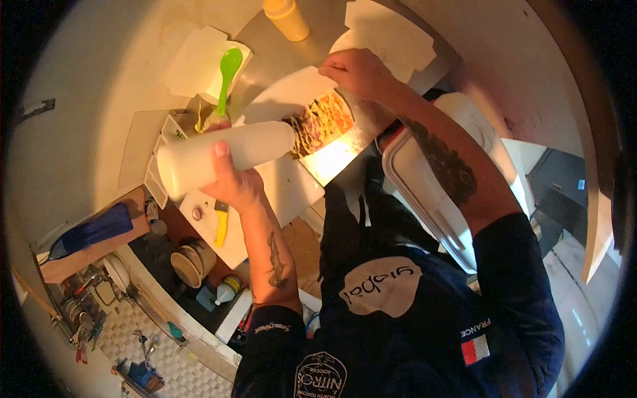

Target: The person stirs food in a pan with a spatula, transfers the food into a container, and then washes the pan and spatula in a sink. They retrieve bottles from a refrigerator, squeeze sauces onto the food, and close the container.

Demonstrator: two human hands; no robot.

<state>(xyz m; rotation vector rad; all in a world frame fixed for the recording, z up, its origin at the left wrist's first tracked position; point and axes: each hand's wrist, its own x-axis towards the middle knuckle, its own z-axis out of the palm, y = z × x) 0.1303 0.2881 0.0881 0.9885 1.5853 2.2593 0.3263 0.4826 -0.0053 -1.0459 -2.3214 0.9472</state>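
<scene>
My left hand is wrapped round a large white squeeze bottle, tilted on its side with its tip end over the food. The food, topped with dark and yellow streaks and orange shreds, lies in an open white takeout box. At the box's upper edge my right hand has its fingers closed together, pinching the raised lid flap. The bottle covers part of the food's left side. Below the bottle, a white cutting board holds a yellow-handled knife and a small purple onion piece.
A bright green spoon rests in another open white box. A yellow bottle stands at the back. At the right are another open box and a lidded white bin. A divided container sits left.
</scene>
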